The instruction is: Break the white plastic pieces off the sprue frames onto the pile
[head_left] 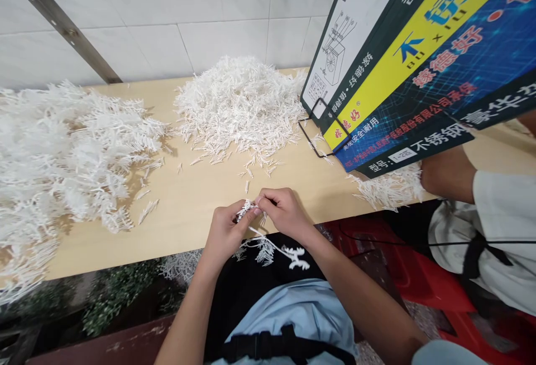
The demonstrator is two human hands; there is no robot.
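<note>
My left hand (226, 232) and my right hand (281, 211) meet at the near edge of a light wooden table (196, 197). Both pinch one white plastic sprig (247, 209) with comb-like teeth, fingers closed round it. More of the sprig (268, 249) dangles below the hands over my lap. A large heap of uncut white sprigs (54, 164) covers the table's left side. A pile of small loose white pieces (238, 105) lies at the back centre, a little beyond my hands.
A printed cardboard box (419, 58) tilts over the table's right side, with a black wire handle (312, 139). Another person's arm (448, 172) and white clothing (498, 225) are at the right. White tiled wall behind. Red stool (402, 264) and green foliage (113, 292) lie below the table.
</note>
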